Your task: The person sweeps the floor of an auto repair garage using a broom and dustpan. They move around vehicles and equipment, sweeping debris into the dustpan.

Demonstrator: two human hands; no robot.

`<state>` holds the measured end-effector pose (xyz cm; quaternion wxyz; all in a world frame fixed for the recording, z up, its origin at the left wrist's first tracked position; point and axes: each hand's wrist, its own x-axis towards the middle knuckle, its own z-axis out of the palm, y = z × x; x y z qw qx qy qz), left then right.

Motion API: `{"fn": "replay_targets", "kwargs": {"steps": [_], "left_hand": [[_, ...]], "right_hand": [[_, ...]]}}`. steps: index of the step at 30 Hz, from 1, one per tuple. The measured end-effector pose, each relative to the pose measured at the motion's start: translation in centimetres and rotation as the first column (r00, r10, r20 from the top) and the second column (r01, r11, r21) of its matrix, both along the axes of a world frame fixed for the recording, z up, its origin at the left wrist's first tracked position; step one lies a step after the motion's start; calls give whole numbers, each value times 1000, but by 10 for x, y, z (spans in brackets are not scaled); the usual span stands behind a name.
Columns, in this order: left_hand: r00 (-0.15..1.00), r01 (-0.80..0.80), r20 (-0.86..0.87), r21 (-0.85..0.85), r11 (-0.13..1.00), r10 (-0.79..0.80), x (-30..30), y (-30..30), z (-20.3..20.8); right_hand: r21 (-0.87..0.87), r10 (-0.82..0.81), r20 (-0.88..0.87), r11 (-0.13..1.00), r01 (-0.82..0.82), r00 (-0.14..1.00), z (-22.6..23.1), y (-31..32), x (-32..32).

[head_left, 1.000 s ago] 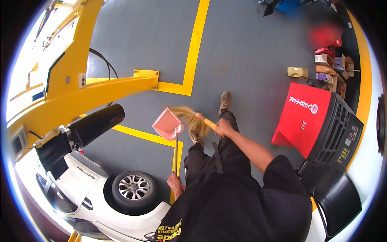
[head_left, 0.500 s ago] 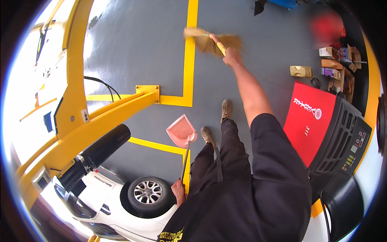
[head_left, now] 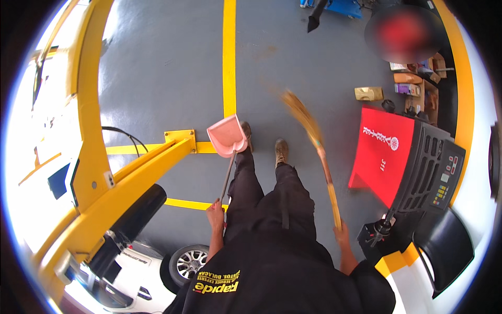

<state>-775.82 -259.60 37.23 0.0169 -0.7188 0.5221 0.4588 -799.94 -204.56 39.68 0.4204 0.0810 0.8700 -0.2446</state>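
Note:
My left hand (head_left: 215,213) is closed round the handle of a pink dustpan (head_left: 228,135). The pan hangs in front of my left foot, covering part of that shoe, and its scoop looks bare. On the other side, my right hand (head_left: 341,233) grips the end of a soft straw broom (head_left: 308,121) with a wooden handle. From that hand the broom slants forward and to the left, its bristles fanned and a little blurred above the grey floor.
A yellow lift post and arm (head_left: 172,153) stand at left, beside a white vehicle (head_left: 149,280). To the right is a red and black machine (head_left: 387,152), with a black chair (head_left: 444,251) behind it. Boxes (head_left: 413,86) and a gold block (head_left: 369,93) lie far right.
My right hand has drawn back from far ahead to my side, bringing the broom with it. The dustpan has moved forward and slightly left. I have stepped forward.

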Motion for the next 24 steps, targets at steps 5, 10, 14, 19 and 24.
{"fn": "replay_targets", "kwargs": {"steps": [5,10,14,19,24], "left_hand": [[999,26,19,123,992,-28,11,-121,-24],[994,103,2,359,928,-111,-48,-214,7],[968,212,55,348,913,-245,-65,-247,27],[969,136,172,237,962,-179,-20,-257,38],[976,101,179,144,984,-126,-43,-241,7]], "right_hand": [[239,-632,414,770,592,655,24,-14,40],[226,-873,303,454,862,381,-125,-103,-4],[-144,-753,600,232,962,271,-243,-324,-95],[-120,-523,825,205,971,213,-236,-652,-180],[-191,-343,909,166,967,238,-245,-747,-346]]}}
